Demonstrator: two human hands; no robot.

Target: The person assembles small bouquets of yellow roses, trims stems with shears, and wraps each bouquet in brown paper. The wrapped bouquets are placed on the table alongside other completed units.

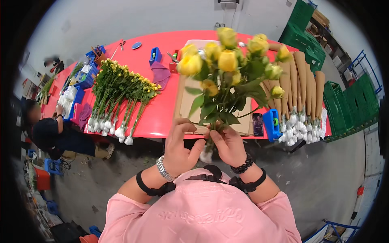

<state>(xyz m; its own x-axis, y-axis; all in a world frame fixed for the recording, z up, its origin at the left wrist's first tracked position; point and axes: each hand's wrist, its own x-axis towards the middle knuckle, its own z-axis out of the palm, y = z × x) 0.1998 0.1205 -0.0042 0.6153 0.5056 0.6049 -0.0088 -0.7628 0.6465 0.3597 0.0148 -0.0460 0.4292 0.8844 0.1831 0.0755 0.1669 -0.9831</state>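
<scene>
A bunch of yellow roses point(227, 60) stands upright in front of me, its blooms slightly blurred and its stem ends in a white wrap point(206, 156). My right hand point(231, 148) closes round the stems just under the leaves. On the other side of the stems is my left hand point(180, 146), fingers loosely curved and thumb apart, holding nothing that I can see. Its fingertips are close to the lower leaves; whether they touch is hidden. Beneath the blooms lies a brown paper sheet point(184, 106) on the red table point(139, 48).
Bunches of yellow roses point(121, 87) with white-wrapped ends lie left. Paper-wrapped bunches point(300, 81) lie right, beside a blue tape dispenser point(272, 124) and a phone point(257, 124). Green crates point(358, 107) stand past the table's right end. Another person point(52, 129) works at far left.
</scene>
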